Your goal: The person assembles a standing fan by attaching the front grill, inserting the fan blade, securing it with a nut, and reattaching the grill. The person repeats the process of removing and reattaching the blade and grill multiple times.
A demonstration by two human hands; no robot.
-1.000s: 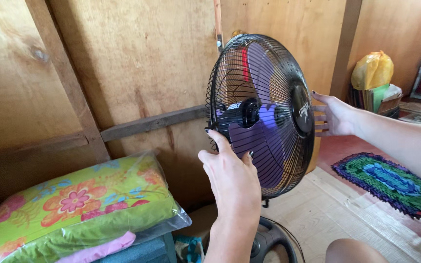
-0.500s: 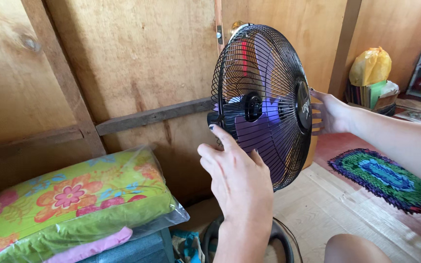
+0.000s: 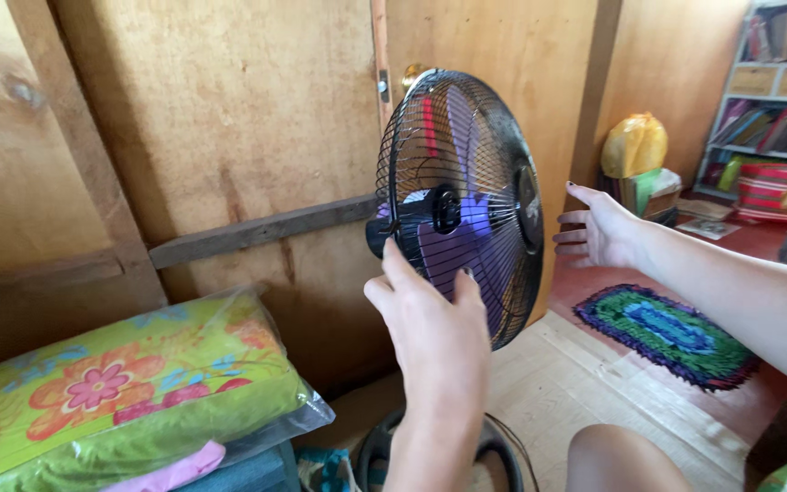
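Black fan point(image 3: 466, 196): one; left hand point(image 3: 430, 319) touching cage, right hand point(image 3: 598, 228) open beside.

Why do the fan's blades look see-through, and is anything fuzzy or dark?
Head view: light passes through the purple blades, tinted plastic behind the black fan cage. The left hand, close to the camera, looks slightly soft, as does the right hand. The floral pillow is brightly lit; the corner behind it lies in shadow.

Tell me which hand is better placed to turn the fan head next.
Probably the left hand: its fingers rest on the rear grille of the fan beside the motor housing. The right hand is open and clear of the front guard.
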